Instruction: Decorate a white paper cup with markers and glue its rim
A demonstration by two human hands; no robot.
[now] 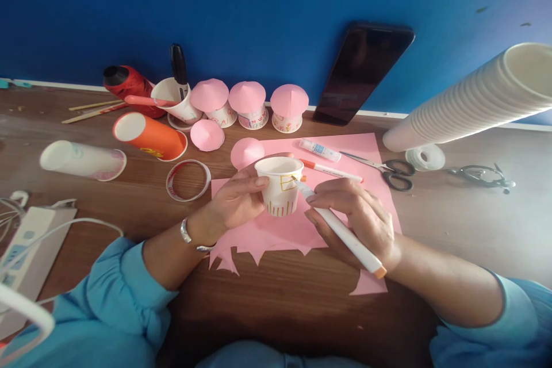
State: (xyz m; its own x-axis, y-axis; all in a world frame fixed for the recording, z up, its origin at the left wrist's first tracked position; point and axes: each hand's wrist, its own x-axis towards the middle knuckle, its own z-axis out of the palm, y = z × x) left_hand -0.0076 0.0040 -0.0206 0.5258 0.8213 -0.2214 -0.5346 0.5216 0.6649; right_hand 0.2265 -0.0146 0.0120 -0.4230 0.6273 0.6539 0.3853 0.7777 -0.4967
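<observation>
My left hand (239, 198) grips a white paper cup (278, 198) from its left side, thumb near the rim. Yellow-brown lines form a window-like box on the cup's wall, with short upright strokes along its base. A white marker (345, 236) with an orange end is pinched in my right hand (360, 215), its tip at or very close to the drawn box. Beneath both hands lies a pink paper sheet (345, 149) with a jagged cut front edge. On it rest a red-tipped white pen (334, 171), a small glue tube (319, 149) and scissors (394, 172).
At the back stand several small cups with pink cone tops (247, 98). A black phone (364, 72) leans on the blue wall. A tall cup stack (470, 98) tilts at right. An orange cup (150, 137), tape ring (188, 180) and power strip (32, 259) are at left.
</observation>
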